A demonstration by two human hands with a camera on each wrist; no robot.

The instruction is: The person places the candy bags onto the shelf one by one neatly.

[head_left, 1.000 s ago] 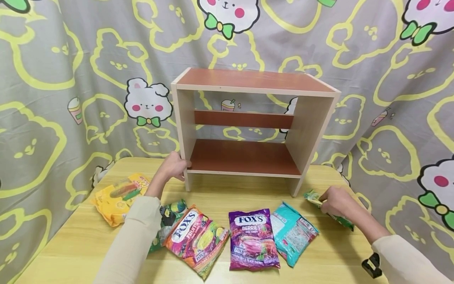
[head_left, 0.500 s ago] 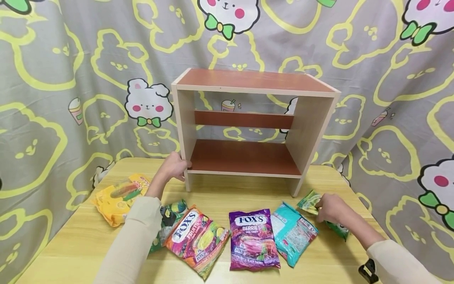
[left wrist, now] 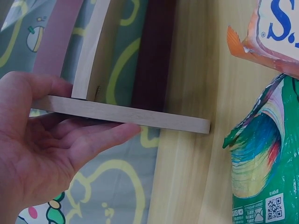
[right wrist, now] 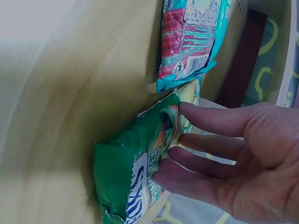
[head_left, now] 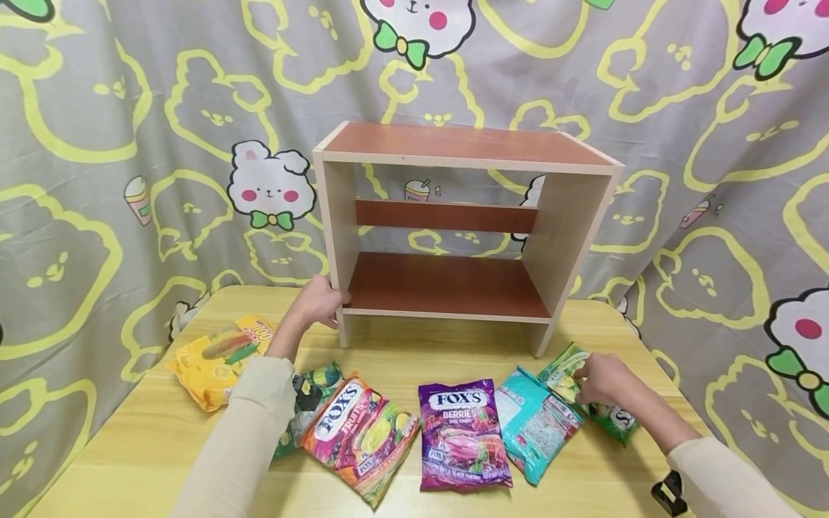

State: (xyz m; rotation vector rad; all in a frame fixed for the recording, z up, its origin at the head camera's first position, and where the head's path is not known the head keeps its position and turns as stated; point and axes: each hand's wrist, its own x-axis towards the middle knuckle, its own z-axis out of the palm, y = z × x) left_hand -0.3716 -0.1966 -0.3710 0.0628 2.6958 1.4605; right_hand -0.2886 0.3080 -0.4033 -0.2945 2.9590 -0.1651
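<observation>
My left hand (head_left: 316, 302) grips the left side panel (left wrist: 154, 117) of a small two-tier shelf (head_left: 453, 146), thumb on the inner side and fingers along the outer one. My right hand (head_left: 609, 381) is over a green FOX'S candy bag (right wrist: 124, 161) on the table's right. Its thumb and fairly straight fingers touch the bag's printed face in the right wrist view, without wrapping round it. That bag lies slanted, its upper end against a teal candy bag (head_left: 534, 432). The hand covers its middle in the head view.
A purple FOX'S Berries bag (head_left: 463, 439) and an orange FOX'S Fruits bag (head_left: 363, 439) lie in front of the shelf. Another green bag (left wrist: 261, 163) is partly under the orange one. A yellow bag (head_left: 220, 363) lies far left. A patterned curtain (head_left: 194, 108) hangs behind the table.
The green bag on the right has shifted left to the teal bag and turned from nearly edge-on to show more of its face. My right hand moved left with it; the left stayed put.
</observation>
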